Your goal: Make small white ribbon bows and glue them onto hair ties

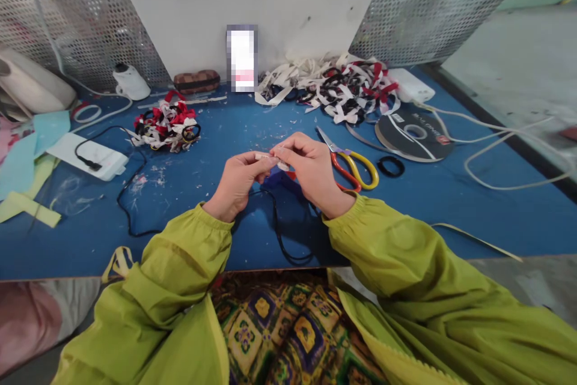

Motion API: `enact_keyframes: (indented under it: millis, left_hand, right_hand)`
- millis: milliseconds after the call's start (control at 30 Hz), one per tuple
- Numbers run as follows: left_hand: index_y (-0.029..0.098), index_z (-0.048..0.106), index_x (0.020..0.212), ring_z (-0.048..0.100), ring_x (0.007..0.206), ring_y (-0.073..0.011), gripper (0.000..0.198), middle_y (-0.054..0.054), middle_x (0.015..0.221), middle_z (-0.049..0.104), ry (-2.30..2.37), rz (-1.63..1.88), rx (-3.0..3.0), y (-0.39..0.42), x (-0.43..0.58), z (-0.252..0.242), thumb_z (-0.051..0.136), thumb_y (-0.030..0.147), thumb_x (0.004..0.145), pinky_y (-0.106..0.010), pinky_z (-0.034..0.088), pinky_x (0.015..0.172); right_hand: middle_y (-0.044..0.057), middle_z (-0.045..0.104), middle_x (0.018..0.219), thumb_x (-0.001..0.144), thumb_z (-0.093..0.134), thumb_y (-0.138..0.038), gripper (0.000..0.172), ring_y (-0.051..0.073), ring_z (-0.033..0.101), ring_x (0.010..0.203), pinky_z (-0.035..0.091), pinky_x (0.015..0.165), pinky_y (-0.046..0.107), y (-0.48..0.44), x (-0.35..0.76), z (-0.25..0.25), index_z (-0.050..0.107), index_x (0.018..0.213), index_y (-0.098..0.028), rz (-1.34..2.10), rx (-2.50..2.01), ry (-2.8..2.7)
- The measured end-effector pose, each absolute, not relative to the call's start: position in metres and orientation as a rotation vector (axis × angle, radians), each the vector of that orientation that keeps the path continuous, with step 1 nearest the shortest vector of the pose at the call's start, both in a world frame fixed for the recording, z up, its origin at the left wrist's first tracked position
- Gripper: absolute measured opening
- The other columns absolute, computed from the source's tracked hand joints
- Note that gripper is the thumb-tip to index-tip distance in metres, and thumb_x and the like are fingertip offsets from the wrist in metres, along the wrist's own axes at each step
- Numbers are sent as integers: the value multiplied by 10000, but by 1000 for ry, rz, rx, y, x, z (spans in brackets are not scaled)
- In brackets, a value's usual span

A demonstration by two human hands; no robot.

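Note:
My left hand (237, 182) and my right hand (311, 170) meet over the middle of the blue table. Their fingertips pinch a small whitish strip (282, 165), which looks like ribbon; the fingers hide most of it. Just below them lies a blue tool (280, 181) with a bit of orange, partly covered by my right hand. A black cord (276, 226) loops from near it toward the table's front edge. Right of my right hand are scissors (356, 170) with red and yellow handles, blades pointing away. A black hair tie (390, 166) lies beside them.
A heap of white, black and red ribbon pieces (347, 87) lies at the back, a smaller heap (166, 125) on the left. A phone (242, 59) leans on the panel. To the right are a ribbon spool (412, 136) and white cable (487, 184); leftward, a white power strip (88, 155).

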State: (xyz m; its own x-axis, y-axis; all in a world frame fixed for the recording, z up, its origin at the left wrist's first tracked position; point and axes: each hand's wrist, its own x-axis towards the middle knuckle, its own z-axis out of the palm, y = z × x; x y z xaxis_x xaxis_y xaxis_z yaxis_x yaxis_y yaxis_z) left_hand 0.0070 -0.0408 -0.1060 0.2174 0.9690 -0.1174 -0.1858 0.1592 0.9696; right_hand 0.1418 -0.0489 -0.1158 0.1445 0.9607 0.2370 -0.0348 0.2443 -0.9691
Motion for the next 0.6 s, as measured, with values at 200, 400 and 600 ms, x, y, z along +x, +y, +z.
enact_keyframes:
  millis: [200,400,600]
  left_hand:
    - [155,629,536,393,477,-65,176,32,494,519,1022,979,1264,-45,9,-106,746,246,630,-233,302,476]
    - [151,626,557,419,493,-65,148,39,506,536,1094,999,1301,-45,12,-110,724,229,635,-222,327,504]
    - [163,708,656,459,518,-77,135,17,551,593,1103,1134,1089,-43,8,-106,758,278,607,-221,333,501]
  right_hand:
    - [-51,486,517,720,641,-169,182,78,379,488,285,497,253,-51,137,-120,559,559,-188,1175,-1155,-1016]
    - [-47,514,502,616,709,-179,173,63,400,488,291,491,234,-43,140,-120,565,521,-169,1438,-1122,-879]
    - [-7,635,674,611,769,-414,267,95,544,607,417,547,228,-40,144,-110,700,718,-178,1485,-1036,-861]
